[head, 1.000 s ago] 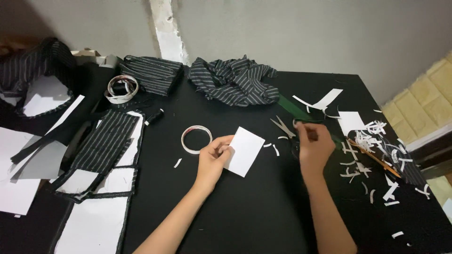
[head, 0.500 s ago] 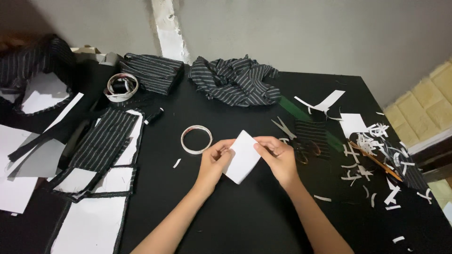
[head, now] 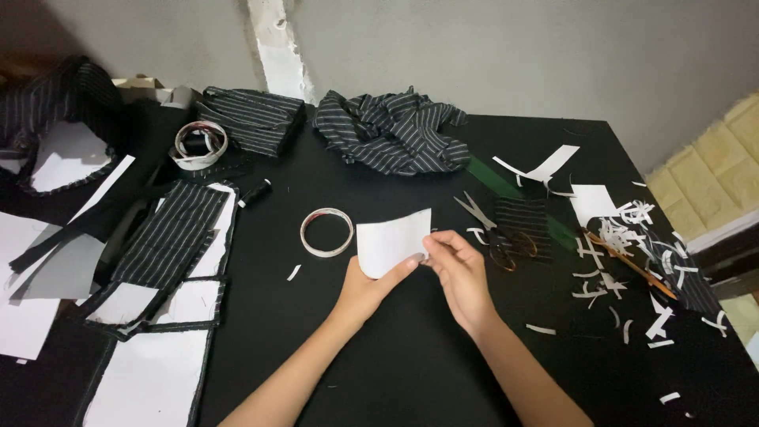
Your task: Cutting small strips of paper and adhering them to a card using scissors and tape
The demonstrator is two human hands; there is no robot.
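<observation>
2 hands grip 1 white paper piece above the black bench.
Left hand pinches its lower edge; right hand pinches its right edge; scissors lie just right.

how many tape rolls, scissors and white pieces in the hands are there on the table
tape rolls: 2, one ring beside the left hand, one at the far left
scissors: 1, right of the right hand
white piece held by both hands: 1
total: 4
</observation>
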